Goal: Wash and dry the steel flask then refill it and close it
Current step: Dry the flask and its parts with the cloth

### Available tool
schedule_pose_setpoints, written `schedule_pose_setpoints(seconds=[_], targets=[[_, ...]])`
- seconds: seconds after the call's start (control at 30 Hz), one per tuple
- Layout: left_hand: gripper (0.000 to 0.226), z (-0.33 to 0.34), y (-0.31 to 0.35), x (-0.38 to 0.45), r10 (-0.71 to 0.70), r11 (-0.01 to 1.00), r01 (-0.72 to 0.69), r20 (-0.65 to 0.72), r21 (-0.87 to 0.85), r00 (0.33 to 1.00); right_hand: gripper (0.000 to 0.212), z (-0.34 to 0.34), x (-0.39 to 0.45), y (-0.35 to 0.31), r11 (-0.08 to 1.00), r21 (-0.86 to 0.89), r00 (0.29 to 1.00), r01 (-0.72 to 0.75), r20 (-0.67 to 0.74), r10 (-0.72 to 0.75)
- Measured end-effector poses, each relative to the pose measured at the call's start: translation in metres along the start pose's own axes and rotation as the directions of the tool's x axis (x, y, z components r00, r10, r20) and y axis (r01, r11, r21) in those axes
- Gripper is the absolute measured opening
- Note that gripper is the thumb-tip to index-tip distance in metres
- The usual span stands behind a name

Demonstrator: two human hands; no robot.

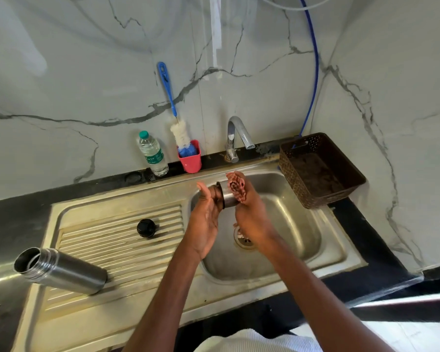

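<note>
Drying looks to be the step in hand: over the sink [285,262] the left hand [205,219] steadies the steel cup-lid [228,196] while the right hand [249,212] grips a patterned cloth [235,188] against it, the open, shiny flask [61,270] lying at eight o'clock, awaiting refill

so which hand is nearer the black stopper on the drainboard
Left. The left hand holds the steel cap at the basin's left edge, just right of the black stopper. The right hand, gripping the cloth, is farther right over the basin.
</note>
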State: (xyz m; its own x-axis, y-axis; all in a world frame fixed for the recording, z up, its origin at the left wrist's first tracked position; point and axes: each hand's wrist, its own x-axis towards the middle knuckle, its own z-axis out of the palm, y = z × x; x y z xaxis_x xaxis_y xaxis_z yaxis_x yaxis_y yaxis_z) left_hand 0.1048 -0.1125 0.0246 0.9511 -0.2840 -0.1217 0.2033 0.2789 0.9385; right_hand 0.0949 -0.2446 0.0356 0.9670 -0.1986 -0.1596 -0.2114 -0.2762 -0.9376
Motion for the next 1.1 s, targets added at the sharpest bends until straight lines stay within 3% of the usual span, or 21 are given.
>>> schedule_pose_setpoints(seconds=[0.07, 0.13, 0.2, 0.27, 0.33, 0.37, 0.47, 0.57, 0.67, 0.73, 0.8, 0.83, 0.9, 0.97, 1.03, 1.1], targets=[[0.108, 0.0, 0.001, -0.002, -0.013, 1.0, 0.013, -0.028, -0.028, 1.0, 0.072, -0.004, 0.003, 0.0, 0.969, 0.173, 0.981, -0.179, 0.102, 0.163], [0.082, 0.002, 0.004, 0.0, 0.003, 1.0, 0.0, -0.078, 0.027, 0.997, 0.059, -0.003, -0.005, 0.0, 0.97, 0.202, 0.989, -0.135, 0.093, 0.118], [0.073, 0.006, 0.007, 0.003, -0.006, 0.997, 0.011, -0.073, 0.077, 0.997, 0.078, 0.002, -0.017, 0.001, 0.991, -0.088, 0.995, 0.099, 0.008, -0.099], [0.074, 0.011, 0.009, 0.004, -0.002, 0.986, 0.007, -0.033, 0.164, 0.999, 0.092, 0.002, -0.017, 0.007, 0.868, -0.406, 0.952, 0.286, 0.015, -0.306], [0.08, 0.015, 0.007, 0.002, 0.005, 0.979, -0.01, 0.026, 0.205, 1.0, 0.082, -0.007, -0.01, 0.0, 0.794, -0.518, 0.929, 0.318, 0.005, -0.369], [0.085, 0.015, 0.004, 0.0, 0.005, 0.981, -0.012, 0.037, 0.193, 0.999, 0.071, -0.012, -0.007, -0.005, 0.809, -0.505, 0.94, 0.3, 0.014, -0.34], [0.102, 0.008, -0.005, -0.006, -0.013, 0.998, 0.009, 0.053, 0.07, 0.998, 0.045, -0.023, -0.002, -0.022, 0.93, -0.342, 0.99, 0.135, 0.095, -0.109], [0.114, 0.002, -0.007, -0.009, -0.044, 0.999, 0.044, 0.05, -0.009, 0.998, 0.037, -0.034, 0.005, -0.038, 0.979, -0.153, 0.965, -0.137, 0.202, 0.167], [0.119, 0.004, -0.003, -0.006, -0.036, 0.998, 0.037, 0.025, -0.058, 0.999, 0.026, -0.042, 0.015, -0.035, 0.895, 0.138, 0.88, -0.424, 0.297, 0.371], [0.116, 0.01, 0.0, -0.004, -0.034, 0.998, 0.036, 0.031, -0.06, 0.999, 0.039, -0.038, 0.018, -0.028, 0.8, 0.3, 0.836, -0.519, 0.372, 0.403], [0.103, 0.015, 0.002, 0.0, -0.015, 0.999, 0.013, 0.049, 0.038, 0.999, 0.057, -0.031, 0.016, -0.02, 0.699, 0.406, 0.799, -0.589, 0.425, 0.426], [0.097, 0.015, 0.001, 0.002, 0.008, 0.991, -0.016, 0.055, 0.133, 0.998, 0.054, -0.028, 0.015, -0.019, 0.662, 0.457, 0.798, -0.594, 0.44, 0.412], [0.091, 0.01, -0.008, 0.011, 0.059, 0.904, -0.083, 0.07, 0.419, 0.996, 0.043, -0.024, 0.012, -0.015, 0.596, 0.53, 0.796, -0.603, 0.448, 0.406], [0.09, 0.005, -0.016, 0.018, 0.123, 0.708, -0.186, 0.14, 0.681, 0.982, 0.044, -0.024, 0.012, -0.009, 0.523, 0.593, 0.791, -0.612, 0.466, 0.397], [0.088, 0.006, -0.018, 0.021, 0.164, 0.473, -0.298, 0.25, 0.829, 0.954, 0.051, -0.023, 0.014, -0.005, 0.461, 0.628, 0.778, -0.627, 0.476, 0.41], [0.082, 0.007, -0.013, 0.021, 0.169, 0.316, -0.348, 0.308, 0.883, 0.936, 0.06, -0.025, 0.014, -0.006, 0.462, 0.592, 0.751, -0.66, 0.501, 0.431]])
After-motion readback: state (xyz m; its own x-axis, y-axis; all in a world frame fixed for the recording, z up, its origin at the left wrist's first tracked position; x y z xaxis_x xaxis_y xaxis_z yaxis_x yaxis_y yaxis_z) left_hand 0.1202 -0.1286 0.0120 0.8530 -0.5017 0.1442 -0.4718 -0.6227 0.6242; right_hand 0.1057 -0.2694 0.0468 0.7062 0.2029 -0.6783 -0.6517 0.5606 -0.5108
